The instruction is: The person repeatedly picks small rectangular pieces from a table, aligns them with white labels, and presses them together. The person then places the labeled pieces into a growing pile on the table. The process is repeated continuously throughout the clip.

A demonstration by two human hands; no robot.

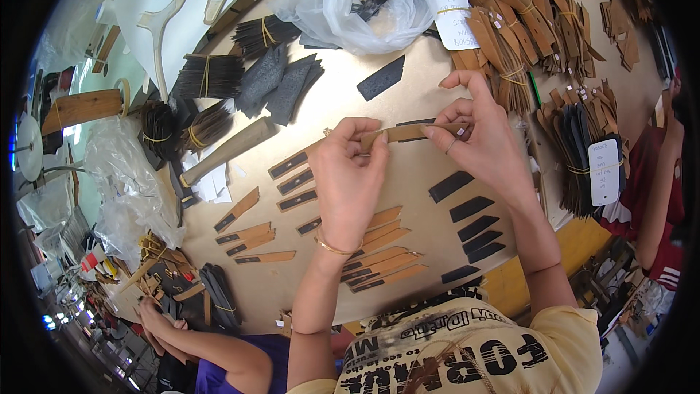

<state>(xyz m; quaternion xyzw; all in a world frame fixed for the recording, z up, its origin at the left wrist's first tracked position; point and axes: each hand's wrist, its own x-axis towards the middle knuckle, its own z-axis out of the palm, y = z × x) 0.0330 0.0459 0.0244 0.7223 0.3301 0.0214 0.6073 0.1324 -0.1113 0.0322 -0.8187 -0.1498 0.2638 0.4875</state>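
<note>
While a tan strip (pixel 408 132) is held level above the middle of the round beige table (pixel 350 95), it is pinched at both ends: the left hand (pixel 348 175) is closed on its left end between thumb and fingertips, and the right hand (pixel 477 138) is closed on its right end, with the index finger raised and curved above the rest. A thin gold bracelet (pixel 332 248) is worn on the left wrist. Below the hands, tan strips with dark ends (pixel 383 259) are laid out in rough rows on the table, and a further scatter of the same kind (pixel 255 237) is seen to their left. To the right of these, under the right forearm, a column of black pieces (pixel 470 222) is laid flat, each one apart from the next. A single black piece (pixel 380 78) is placed farther up the table, near a clear plastic bag (pixel 350 4) in which more dark pieces are held. Bundles of dark strips tied with rubber bands (pixel 208 73) are stacked at the upper left, beside flat grey pieces (pixel 281 80) and a wooden block (pixel 230 149). Large banded bundles of tan strips (pixel 510 22) are piled at the upper right, with white paper tags (pixel 452 7) attached. Another person's hand (pixel 153 314) is seen at the lower left edge of the table, and a second person's arm (pixel 660 175) is seen at the right edge.
</note>
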